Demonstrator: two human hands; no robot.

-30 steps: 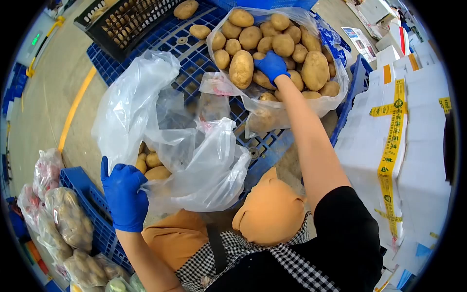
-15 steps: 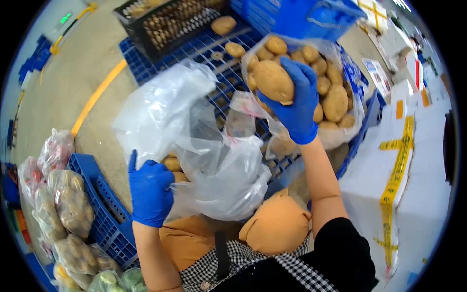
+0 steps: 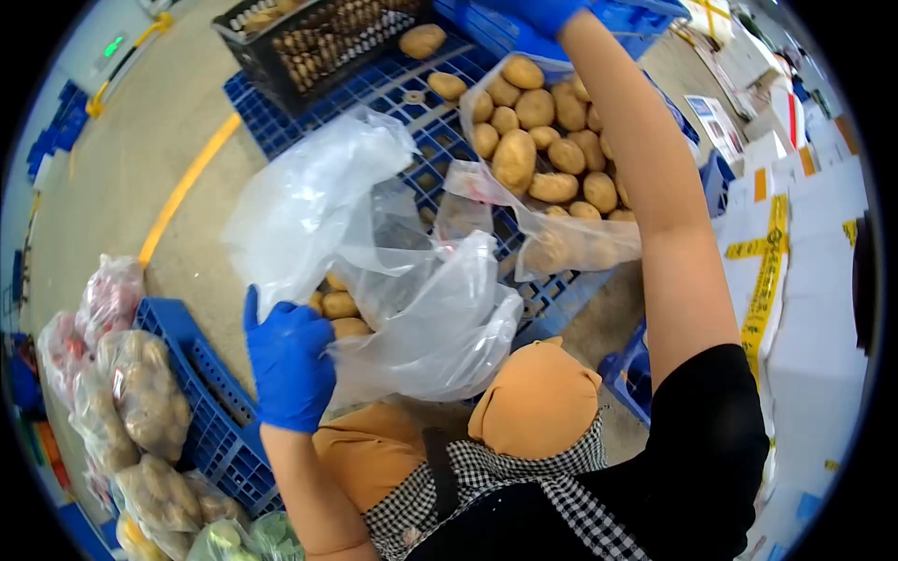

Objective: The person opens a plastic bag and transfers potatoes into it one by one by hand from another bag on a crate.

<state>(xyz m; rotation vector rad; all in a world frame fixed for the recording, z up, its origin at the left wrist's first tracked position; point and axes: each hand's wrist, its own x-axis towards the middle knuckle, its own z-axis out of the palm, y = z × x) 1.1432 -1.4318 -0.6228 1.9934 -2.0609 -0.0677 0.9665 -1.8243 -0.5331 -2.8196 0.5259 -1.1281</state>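
Note:
My left hand [image 3: 288, 366], in a blue glove, is closed on the edge of a clear plastic bag [image 3: 426, 346], with its index finger pointing up. Inside the bag's mouth, beside that hand, lie several potatoes [image 3: 340, 305]. At the top edge of the view my gloved right hand [image 3: 547, 11] is over the blue crate [image 3: 613, 39]. Its fingers are cut off by the frame, so what it holds, if anything, does not show. Below my right arm an open sack [image 3: 580, 241] is filled with potatoes [image 3: 535, 109].
A black crate [image 3: 313, 61] of potatoes stands on the blue pallet [image 3: 440, 117], with two loose potatoes [image 3: 423, 41] near it. Bagged potatoes [image 3: 145, 393] are at the left beside a blue crate [image 3: 210, 411]. White boxes [image 3: 809, 290] with yellow tape line the right.
My right hand has moved up and away from the sack to the blue crate; the large potato it held is out of sight. My left hand stays at the bag's edge.

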